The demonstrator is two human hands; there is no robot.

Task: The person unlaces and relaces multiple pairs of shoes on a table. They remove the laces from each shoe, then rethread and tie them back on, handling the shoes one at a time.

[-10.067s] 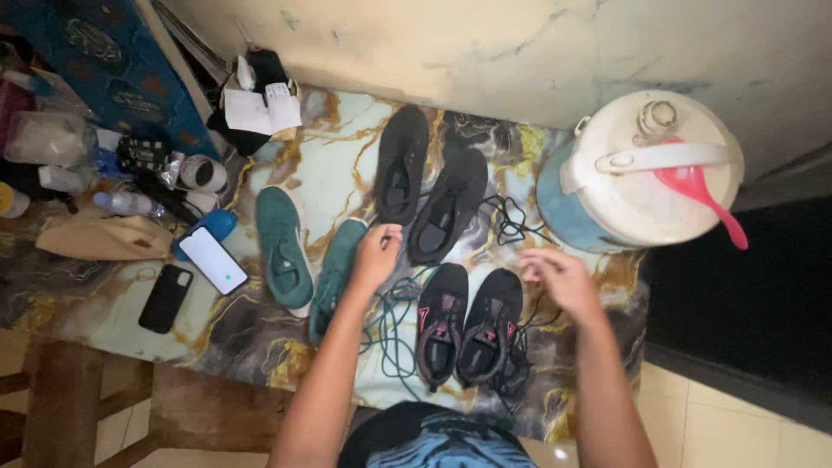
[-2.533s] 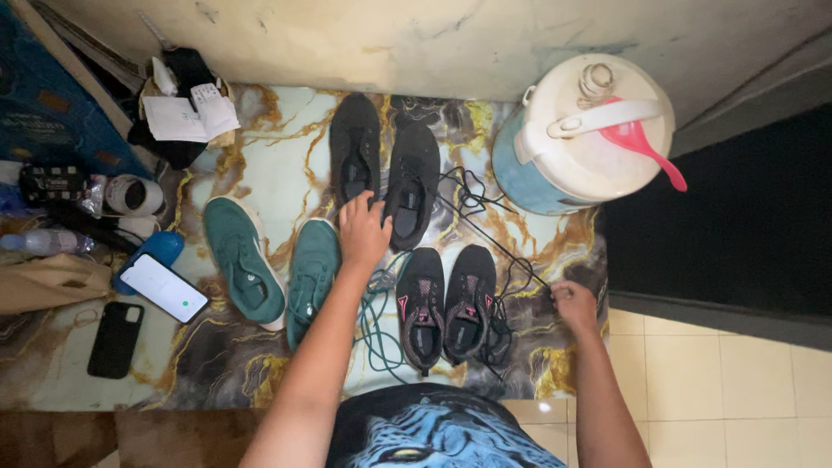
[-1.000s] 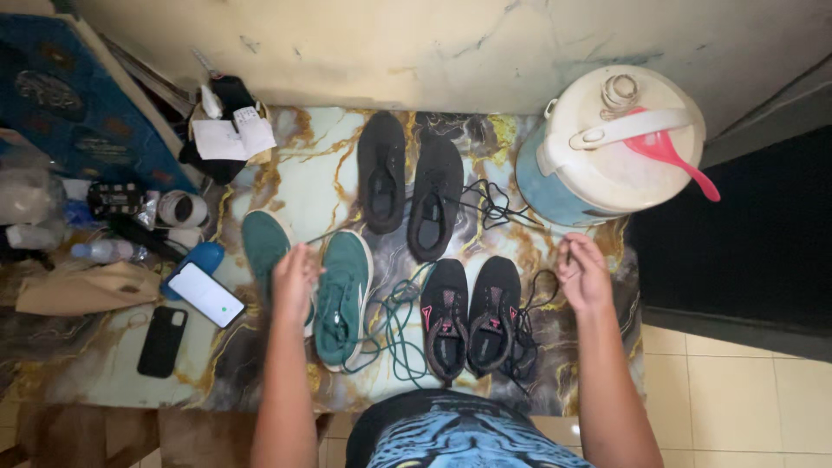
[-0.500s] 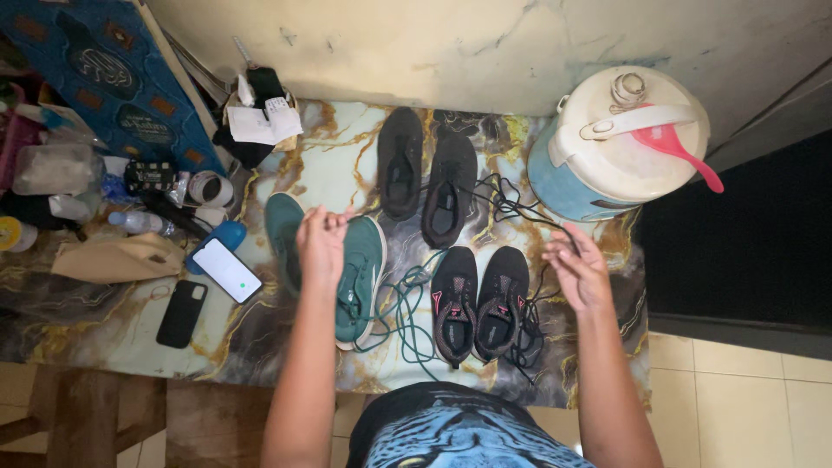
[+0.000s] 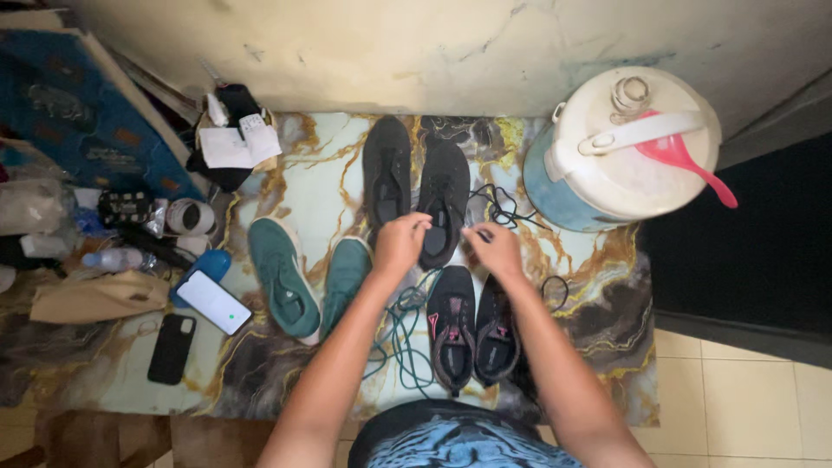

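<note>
Left hand [image 5: 400,243]: fingers curled down and nearly closed over the near end of the right-hand black shoe [image 5: 444,201], touching its heel opening. Whether the fingertips pinch a lace or only the shoe's edge cannot be told from this view.

Right hand [image 5: 494,247]: fingers drawn together in a pinch, just right of the same shoe's heel. It appears to hold the end of the black lace [image 5: 503,211], which runs in loose loops from the hand toward the cooler [image 5: 628,147].

The shoe is plain black, unlaced, sole down, toe toward the wall. Its partner, the left black shoe [image 5: 386,178], lies touching it on the side away from the cooler, also toe to the wall.

Taking the cooler as landmark: the plain black pair sits just beside it, on the marble-patterned table [image 5: 321,173]. Nearer the person and still near the cooler lies a second black pair with pink marks [image 5: 472,325], partly under the right forearm. A green cord [image 5: 399,347] lies tangled just beyond that pair, away from the cooler. Two green shoes [image 5: 282,273] lie farther off again, the nearer one on its side. Well apart from the cooler, at the table's far end, lie a lit phone [image 5: 212,302] and a dark phone [image 5: 171,348]. A pink scoop [image 5: 685,165] rests on the cooler's white lid.
</note>
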